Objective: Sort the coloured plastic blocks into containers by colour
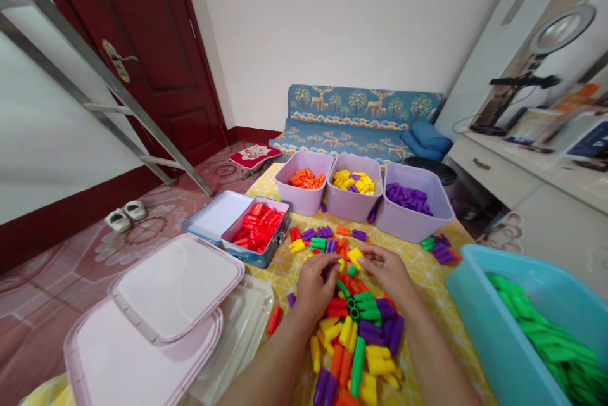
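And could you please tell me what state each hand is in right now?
Left hand: partly curled; whether it grips anything cannot be told.
Right hand: closed, holding a yellow piece at the fingertips.

A ladder (109,108) stands before a dark red door (147,32), white shoes (118,221) on the tiled floor (90,260). A blue sofa (342,130) faces out; a cabinet (498,168) carries a lamp (538,45) and blurred items (534,125), perhaps containers.
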`<state>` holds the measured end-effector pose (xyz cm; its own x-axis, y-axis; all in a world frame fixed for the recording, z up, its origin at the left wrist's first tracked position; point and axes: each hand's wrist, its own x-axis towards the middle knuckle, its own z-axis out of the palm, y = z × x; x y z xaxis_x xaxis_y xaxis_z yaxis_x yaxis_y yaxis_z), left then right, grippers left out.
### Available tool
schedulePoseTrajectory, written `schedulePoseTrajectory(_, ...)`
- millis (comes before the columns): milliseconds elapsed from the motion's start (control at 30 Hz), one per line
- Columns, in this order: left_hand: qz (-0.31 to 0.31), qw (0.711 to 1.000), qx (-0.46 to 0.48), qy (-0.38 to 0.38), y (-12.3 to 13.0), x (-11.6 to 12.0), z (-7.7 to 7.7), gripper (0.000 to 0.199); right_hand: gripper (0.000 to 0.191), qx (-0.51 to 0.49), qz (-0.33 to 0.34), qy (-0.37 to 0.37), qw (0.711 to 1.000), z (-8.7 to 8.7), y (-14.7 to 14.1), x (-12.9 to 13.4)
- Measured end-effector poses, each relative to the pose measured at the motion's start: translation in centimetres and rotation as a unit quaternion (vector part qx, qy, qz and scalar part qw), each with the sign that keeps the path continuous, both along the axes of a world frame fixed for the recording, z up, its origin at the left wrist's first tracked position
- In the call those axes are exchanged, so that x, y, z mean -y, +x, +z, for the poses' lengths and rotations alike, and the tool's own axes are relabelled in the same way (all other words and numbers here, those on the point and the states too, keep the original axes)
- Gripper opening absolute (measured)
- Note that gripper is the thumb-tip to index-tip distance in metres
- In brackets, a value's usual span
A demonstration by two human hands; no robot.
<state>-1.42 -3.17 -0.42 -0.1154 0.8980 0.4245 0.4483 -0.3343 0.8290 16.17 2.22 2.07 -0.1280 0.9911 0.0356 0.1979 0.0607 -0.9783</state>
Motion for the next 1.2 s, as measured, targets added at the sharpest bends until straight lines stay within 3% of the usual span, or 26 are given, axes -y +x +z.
schedulePoseTrajectory(167,-0.001,1.000,0.022,0.005,-0.1,-0.2,0.1,0.036,0.034,-0.010,0.094,0.018,0.995,-1.5,-1.4,1.0)
schedulePoseTrajectory(267,0.012,1.000,-0.021,-0.004,-0.1,-0.3,0.5,0.028,0.034,-0.031,0.107,0.026,0.993,-1.6,-1.8,1.2)
schedulePoseTrajectory(400,0.013,0.997,-0.068,-0.025,-0.2,-0.4,2.0,0.020,0.034,-0.064,0.092,0.032,0.993,-1.6,-1.9,1.5)
schedulePoseTrajectory(567,-0.018,0.995,-0.065,-0.075,-0.7,-0.5,4.3,0.022,0.042,-0.067,0.024,0.002,0.997,-1.6,-0.4,1.4)
schedulePoseTrajectory(733,-0.087,0.982,0.088,-0.143,-1.0,-1.9,6.2,0.025,0.045,-0.074,-0.038,-0.020,0.996,-2.3,1.4,0.8)
schedulePoseTrajectory(833,-0.152,0.946,0.221,-0.181,-1.0,-3.7,7.2,0.024,0.046,-0.068,-0.057,-0.026,0.996,-2.9,1.6,0.6)
schedulePoseTrajectory(933,-0.173,0.912,0.305,-0.214,-1.1,-5.7,8.1,0.041,0.047,-0.062,-0.063,-0.036,0.995,-3.3,1.5,0.3)
schedulePoseTrajectory(1067,-0.167,0.893,0.333,-0.251,-1.3,-7.7,9.0,0.056,0.048,-0.070,-0.064,-0.041,0.995,-3.4,1.5,0.1)
schedulePoseTrajectory(1200,-0.169,0.887,0.322,-0.283,-1.1,-8.9,10.1,0.054,0.049,-0.061,-0.072,-0.052,0.994,-3.4,1.4,0.0)
